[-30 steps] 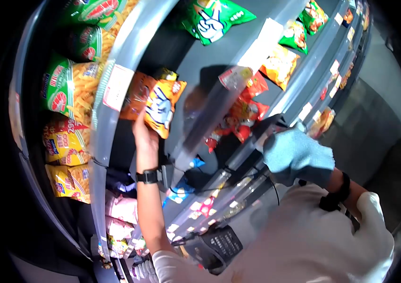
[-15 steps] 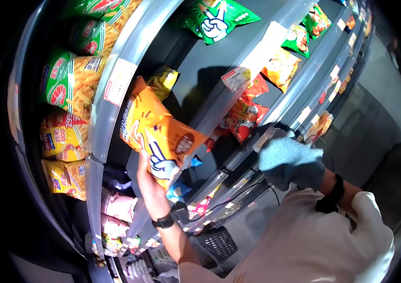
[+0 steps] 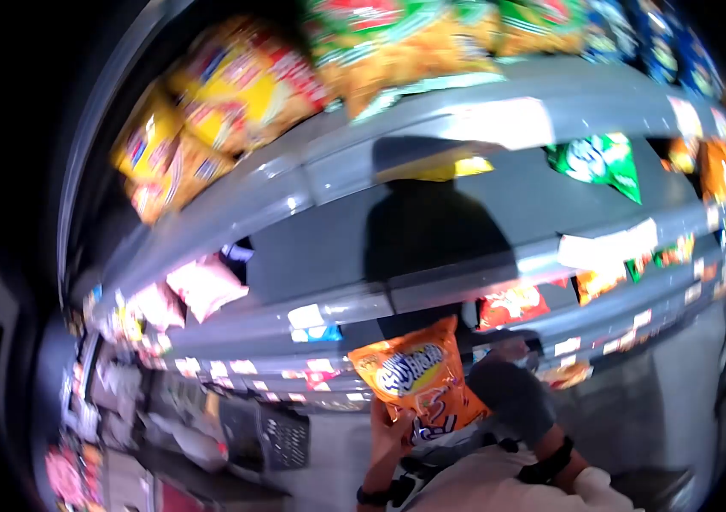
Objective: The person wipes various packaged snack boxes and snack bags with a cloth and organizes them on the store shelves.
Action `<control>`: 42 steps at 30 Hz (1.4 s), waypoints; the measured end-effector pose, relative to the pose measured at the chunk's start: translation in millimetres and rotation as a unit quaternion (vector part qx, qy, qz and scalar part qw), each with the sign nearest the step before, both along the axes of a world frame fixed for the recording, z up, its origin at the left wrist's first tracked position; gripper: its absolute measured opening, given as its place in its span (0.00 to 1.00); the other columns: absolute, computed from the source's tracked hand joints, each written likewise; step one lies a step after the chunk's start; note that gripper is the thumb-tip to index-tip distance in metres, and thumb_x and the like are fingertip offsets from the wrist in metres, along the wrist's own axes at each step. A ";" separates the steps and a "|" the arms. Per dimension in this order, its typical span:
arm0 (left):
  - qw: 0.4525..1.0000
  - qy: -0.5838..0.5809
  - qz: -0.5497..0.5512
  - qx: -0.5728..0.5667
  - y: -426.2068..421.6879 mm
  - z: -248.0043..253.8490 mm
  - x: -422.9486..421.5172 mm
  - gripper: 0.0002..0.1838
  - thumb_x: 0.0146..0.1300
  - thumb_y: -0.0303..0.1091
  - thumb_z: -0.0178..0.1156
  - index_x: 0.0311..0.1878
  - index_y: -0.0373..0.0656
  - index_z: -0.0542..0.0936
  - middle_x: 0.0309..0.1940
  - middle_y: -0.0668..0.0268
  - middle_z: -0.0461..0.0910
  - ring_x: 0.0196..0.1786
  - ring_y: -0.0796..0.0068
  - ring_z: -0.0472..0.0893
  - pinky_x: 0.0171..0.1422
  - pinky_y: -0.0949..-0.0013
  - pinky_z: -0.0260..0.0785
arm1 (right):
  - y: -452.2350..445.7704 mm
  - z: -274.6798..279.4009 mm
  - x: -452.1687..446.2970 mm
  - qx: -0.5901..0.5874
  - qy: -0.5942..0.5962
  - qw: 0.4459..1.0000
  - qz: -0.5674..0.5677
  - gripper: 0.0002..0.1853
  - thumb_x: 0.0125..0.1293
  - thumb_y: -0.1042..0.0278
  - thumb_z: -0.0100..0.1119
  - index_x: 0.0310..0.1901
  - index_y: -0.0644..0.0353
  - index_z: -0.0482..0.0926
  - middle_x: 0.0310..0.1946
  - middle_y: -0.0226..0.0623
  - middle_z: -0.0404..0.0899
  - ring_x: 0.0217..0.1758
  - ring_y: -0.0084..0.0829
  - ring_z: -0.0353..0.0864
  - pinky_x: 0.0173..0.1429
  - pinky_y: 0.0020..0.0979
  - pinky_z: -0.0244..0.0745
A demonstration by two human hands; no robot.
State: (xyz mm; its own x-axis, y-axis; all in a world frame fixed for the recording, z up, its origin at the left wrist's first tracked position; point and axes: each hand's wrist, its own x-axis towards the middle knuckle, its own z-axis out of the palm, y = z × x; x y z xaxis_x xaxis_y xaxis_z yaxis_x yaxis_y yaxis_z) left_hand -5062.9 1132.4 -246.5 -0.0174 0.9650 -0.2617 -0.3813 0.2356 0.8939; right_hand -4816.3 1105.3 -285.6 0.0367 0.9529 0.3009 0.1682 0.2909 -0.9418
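Observation:
An orange snack bag (image 3: 418,380) stands upright low in the centre of the view, its printed front showing. My left hand (image 3: 391,428) grips its lower left part with the thumb across the front. Close to the bag's right edge is my right hand (image 3: 510,391), wrapped in a dark grey-blue cloth or glove; its fingers are blurred and cannot be made out. A black band is on each wrist.
Shelves curve across the view. Yellow bags (image 3: 243,90) and green bags (image 3: 363,21) fill the top shelf. Below are a green bag (image 3: 597,162), pink bags (image 3: 207,286) and a red bag (image 3: 512,305). A dark basket (image 3: 284,437) stands on the floor, lower left.
The orange bag has come off the shelf in my left hand and moved down towards my body, turning upright. The view has swung round, and my right hand now appears close beside the bag.

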 end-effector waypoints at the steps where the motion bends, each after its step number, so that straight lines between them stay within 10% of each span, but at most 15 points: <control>1: 0.999 0.050 -0.016 0.007 -2.8 -4.4 -4.7 0.26 0.67 0.24 0.62 0.65 0.44 0.64 0.39 0.68 0.81 0.25 0.87 0.74 0.23 0.81 0.65 | 6.5 -5.5 -6.8 -0.023 0.020 0.999 0.014 0.17 0.60 0.64 0.61 0.49 0.62 0.80 0.45 0.42 0.83 0.45 0.36 0.83 0.50 0.32 0.78; 3: 0.997 0.081 0.009 0.008 -16.2 -14.4 -19.2 0.28 0.66 0.23 0.63 0.66 0.44 0.63 0.39 0.67 0.82 0.26 0.88 0.74 0.23 0.80 0.64 | 15.4 -19.1 -23.0 -0.066 0.046 0.996 0.044 0.18 0.61 0.62 0.59 0.50 0.62 0.79 0.46 0.42 0.83 0.45 0.36 0.83 0.50 0.32 0.78; 7: 0.995 0.021 0.073 0.071 -30.8 -23.6 -44.9 0.38 0.64 0.24 0.68 0.70 0.36 0.56 0.62 0.54 0.72 0.66 0.68 0.73 0.68 0.63 0.68 | 47.9 -50.8 -70.7 -0.139 0.073 0.980 0.123 0.19 0.64 0.58 0.55 0.52 0.60 0.78 0.47 0.40 0.82 0.46 0.34 0.83 0.51 0.32 0.78; 12: 0.983 0.063 0.165 0.053 -50.2 -52.8 -99.7 0.37 0.66 0.31 0.68 0.71 0.39 0.57 0.59 0.58 0.75 0.57 0.71 0.79 0.58 0.67 0.75 | 83.6 -92.3 -149.9 -0.233 0.052 0.937 0.256 0.21 0.68 0.53 0.50 0.55 0.59 0.76 0.48 0.39 0.82 0.47 0.32 0.82 0.52 0.31 0.79; 16: 0.966 -0.138 0.219 -0.017 -55.3 -61.1 -159.7 0.33 0.66 0.32 0.67 0.68 0.40 0.60 0.50 0.62 0.79 0.49 0.75 0.81 0.49 0.70 0.77 | 102.3 -122.0 -213.2 -0.304 0.024 0.886 0.350 0.23 0.71 0.49 0.46 0.57 0.57 0.75 0.49 0.37 0.81 0.48 0.31 0.82 0.54 0.31 0.79; 18: 0.983 -0.115 0.138 -0.049 -64.3 -64.8 -199.6 0.29 0.68 0.33 0.65 0.68 0.41 0.63 0.58 0.63 0.75 0.58 0.75 0.76 0.64 0.70 0.71 | 112.2 -136.3 -248.2 -0.340 0.010 0.858 0.385 0.24 0.73 0.47 0.44 0.58 0.56 0.74 0.50 0.36 0.81 0.48 0.30 0.82 0.54 0.31 0.79; 26: 0.944 -0.178 0.267 0.075 -85.4 -41.9 -315.1 0.31 0.67 0.30 0.66 0.69 0.37 0.62 0.62 0.61 0.75 0.63 0.76 0.75 0.70 0.69 0.67 | 165.7 -185.2 -413.9 -0.492 0.036 0.749 0.443 0.28 0.79 0.38 0.36 0.62 0.54 0.72 0.52 0.34 0.80 0.50 0.27 0.81 0.56 0.30 0.79; 28: 0.944 -0.162 0.278 0.070 -90.6 -55.7 -342.8 0.33 0.66 0.29 0.66 0.70 0.36 0.62 0.65 0.60 0.74 0.65 0.74 0.75 0.71 0.68 0.67 | 150.3 -153.1 -463.3 -0.542 0.241 0.674 0.440 0.31 0.79 0.37 0.36 0.64 0.57 0.69 0.53 0.35 0.81 0.50 0.28 0.81 0.57 0.31 0.79; 30: 0.942 -0.114 0.294 0.117 -95.9 -55.2 -365.8 0.33 0.66 0.29 0.67 0.70 0.35 0.63 0.64 0.61 0.75 0.65 0.73 0.75 0.71 0.66 0.66 | 128.1 -116.2 -495.1 -0.558 0.448 0.282 0.639 0.27 0.81 0.47 0.31 0.60 0.58 0.74 0.49 0.37 0.80 0.50 0.28 0.79 0.55 0.27 0.76; 31: 0.941 -0.100 0.293 0.133 -98.6 -56.0 -377.7 0.32 0.65 0.28 0.66 0.69 0.35 0.64 0.64 0.61 0.75 0.65 0.71 0.75 0.72 0.65 0.65 | 124.5 -125.4 -506.4 -0.487 0.304 0.565 0.592 0.30 0.80 0.42 0.33 0.64 0.61 0.70 0.55 0.36 0.78 0.54 0.29 0.78 0.60 0.30 0.74; 33: 0.937 -0.149 0.282 0.139 -103.4 -48.1 -393.5 0.33 0.65 0.30 0.66 0.69 0.34 0.64 0.64 0.60 0.75 0.65 0.70 0.75 0.72 0.64 0.65 | 119.8 -124.8 -517.8 -0.455 0.148 0.789 0.385 0.33 0.80 0.41 0.38 0.68 0.65 0.66 0.64 0.37 0.73 0.63 0.31 0.74 0.68 0.33 0.70; 42: 0.939 -0.137 0.296 0.106 -100.6 -63.9 -411.2 0.33 0.66 0.31 0.66 0.70 0.33 0.64 0.64 0.60 0.74 0.66 0.69 0.73 0.73 0.65 0.62 | 123.5 -106.1 -525.8 -0.397 0.120 0.825 0.384 0.31 0.78 0.45 0.41 0.68 0.64 0.65 0.64 0.37 0.72 0.64 0.31 0.74 0.69 0.32 0.70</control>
State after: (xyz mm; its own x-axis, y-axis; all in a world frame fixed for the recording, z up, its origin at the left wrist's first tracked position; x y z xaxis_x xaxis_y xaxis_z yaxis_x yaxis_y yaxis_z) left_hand -5474.1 1031.8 -310.4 -0.5272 0.8386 -0.1371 -0.6123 -0.2631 0.7455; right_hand -5342.1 1228.8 -391.7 -0.7014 0.6164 -0.3578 0.0030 -0.4995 -0.8663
